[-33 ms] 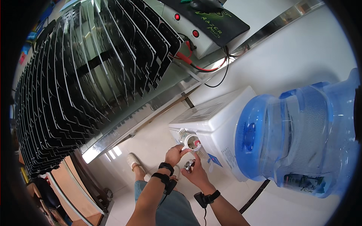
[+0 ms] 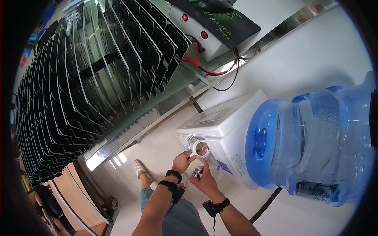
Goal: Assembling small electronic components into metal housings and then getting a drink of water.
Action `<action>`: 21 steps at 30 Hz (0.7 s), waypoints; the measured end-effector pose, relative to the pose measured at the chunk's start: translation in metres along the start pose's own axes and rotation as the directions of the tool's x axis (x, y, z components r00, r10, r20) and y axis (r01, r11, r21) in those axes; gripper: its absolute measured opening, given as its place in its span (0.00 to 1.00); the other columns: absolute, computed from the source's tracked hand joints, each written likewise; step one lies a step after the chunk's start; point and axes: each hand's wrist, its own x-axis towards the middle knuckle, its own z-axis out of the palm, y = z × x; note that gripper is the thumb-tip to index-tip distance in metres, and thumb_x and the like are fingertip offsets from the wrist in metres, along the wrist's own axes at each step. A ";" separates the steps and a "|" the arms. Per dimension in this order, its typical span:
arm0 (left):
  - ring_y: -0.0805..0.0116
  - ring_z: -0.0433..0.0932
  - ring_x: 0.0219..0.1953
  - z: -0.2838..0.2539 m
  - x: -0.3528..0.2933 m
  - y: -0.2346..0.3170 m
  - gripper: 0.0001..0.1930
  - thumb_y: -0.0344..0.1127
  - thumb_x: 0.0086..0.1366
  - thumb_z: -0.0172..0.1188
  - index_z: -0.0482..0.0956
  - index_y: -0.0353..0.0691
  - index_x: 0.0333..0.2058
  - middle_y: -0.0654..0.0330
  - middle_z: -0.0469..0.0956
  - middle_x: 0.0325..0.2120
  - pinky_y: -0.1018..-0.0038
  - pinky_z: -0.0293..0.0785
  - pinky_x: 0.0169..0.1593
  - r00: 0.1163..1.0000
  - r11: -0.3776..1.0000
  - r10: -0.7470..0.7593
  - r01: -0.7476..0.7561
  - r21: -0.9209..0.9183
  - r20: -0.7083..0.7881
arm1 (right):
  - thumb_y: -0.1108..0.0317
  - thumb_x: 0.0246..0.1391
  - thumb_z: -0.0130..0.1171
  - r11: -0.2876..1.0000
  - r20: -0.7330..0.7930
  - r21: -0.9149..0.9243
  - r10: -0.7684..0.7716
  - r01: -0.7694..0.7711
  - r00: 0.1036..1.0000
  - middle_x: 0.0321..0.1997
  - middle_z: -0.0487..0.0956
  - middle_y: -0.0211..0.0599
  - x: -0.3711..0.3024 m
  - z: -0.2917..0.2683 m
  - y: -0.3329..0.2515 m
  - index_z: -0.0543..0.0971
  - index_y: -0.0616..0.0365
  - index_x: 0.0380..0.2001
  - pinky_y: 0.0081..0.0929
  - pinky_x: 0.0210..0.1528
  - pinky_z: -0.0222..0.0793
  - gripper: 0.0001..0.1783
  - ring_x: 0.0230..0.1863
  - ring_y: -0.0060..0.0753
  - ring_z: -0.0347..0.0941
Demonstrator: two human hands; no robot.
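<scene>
My left hand (image 2: 182, 162) is closed on the lower side of a white round-mouthed cup (image 2: 195, 146). The cup is held up against the front of a white water dispenser (image 2: 236, 135), beside its small red tap (image 2: 205, 149). What the cup contains is too small to make out. Just to the right and lower, my right hand (image 2: 205, 183) grips a small shiny silver lid-like piece (image 2: 197, 172) between thumb and fingers. Its raised index finger points up near the cup and tap; whether it touches either is unclear.
A large blue water bottle (image 2: 264, 143) rests on the dispenser at right. Black panels (image 2: 78, 78) stand in rows on the bench at upper left. A white box with red switches (image 2: 197, 29), red and black cables (image 2: 214, 72) and a black mat (image 2: 232, 27) lie beyond.
</scene>
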 end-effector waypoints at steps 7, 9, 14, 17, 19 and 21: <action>0.51 0.78 0.34 0.003 -0.001 0.002 0.25 0.63 0.59 0.54 0.80 0.45 0.34 0.55 0.79 0.29 0.60 0.73 0.35 1.000 1.000 -0.023 0.023 -0.017 -0.016 | 0.54 0.44 0.66 0.884 -0.014 -0.376 -0.306 0.279 0.952 0.51 0.68 0.49 -0.018 0.003 0.005 0.40 0.56 0.68 0.33 0.43 0.72 0.58 0.45 0.43 0.72; 0.51 0.78 0.33 0.006 0.001 -0.004 0.24 0.62 0.59 0.54 0.80 0.45 0.34 0.55 0.79 0.29 0.61 0.73 0.36 0.999 0.999 0.008 -0.010 -0.045 -0.035 | 0.55 0.43 0.67 0.931 -0.035 -0.275 -0.259 0.240 0.965 0.51 0.68 0.48 -0.028 0.008 0.000 0.43 0.56 0.67 0.32 0.43 0.72 0.56 0.46 0.43 0.71; 0.52 0.78 0.32 0.001 -0.011 0.001 0.21 0.58 0.60 0.57 0.81 0.45 0.36 0.54 0.79 0.29 0.64 0.73 0.37 0.999 0.994 0.004 -0.010 -0.110 -0.049 | 0.61 0.39 0.71 0.962 -0.160 -0.117 -0.262 0.245 0.952 0.53 0.66 0.46 -0.036 0.019 0.015 0.54 0.56 0.61 0.32 0.42 0.73 0.48 0.48 0.40 0.69; 0.62 0.78 0.31 -0.018 -0.031 0.001 0.17 0.50 0.61 0.61 0.80 0.44 0.41 0.55 0.81 0.31 0.70 0.73 0.38 1.000 0.996 -0.023 0.022 -0.082 -0.014 | 0.64 0.38 0.72 0.963 -0.229 0.013 -0.258 0.269 0.938 0.56 0.63 0.45 -0.041 0.016 0.011 0.58 0.56 0.56 0.31 0.44 0.72 0.44 0.49 0.39 0.68; 0.65 0.78 0.31 -0.035 -0.051 0.004 0.17 0.50 0.61 0.61 0.81 0.43 0.40 0.56 0.81 0.30 0.71 0.73 0.38 0.996 0.989 -0.085 0.089 -0.120 0.040 | 0.65 0.38 0.72 0.936 -0.255 -0.062 -0.351 0.347 0.901 0.57 0.61 0.45 -0.044 0.011 0.008 0.58 0.55 0.57 0.31 0.46 0.72 0.45 0.50 0.39 0.67; 0.62 0.79 0.31 -0.052 -0.074 0.010 0.19 0.54 0.60 0.60 0.82 0.44 0.39 0.55 0.81 0.30 0.69 0.73 0.38 0.993 0.986 -0.114 0.118 -0.116 0.040 | 0.58 0.41 0.71 0.949 -0.217 0.004 -0.308 0.316 0.926 0.59 0.60 0.48 -0.054 0.005 0.001 0.59 0.57 0.57 0.35 0.52 0.68 0.43 0.56 0.48 0.64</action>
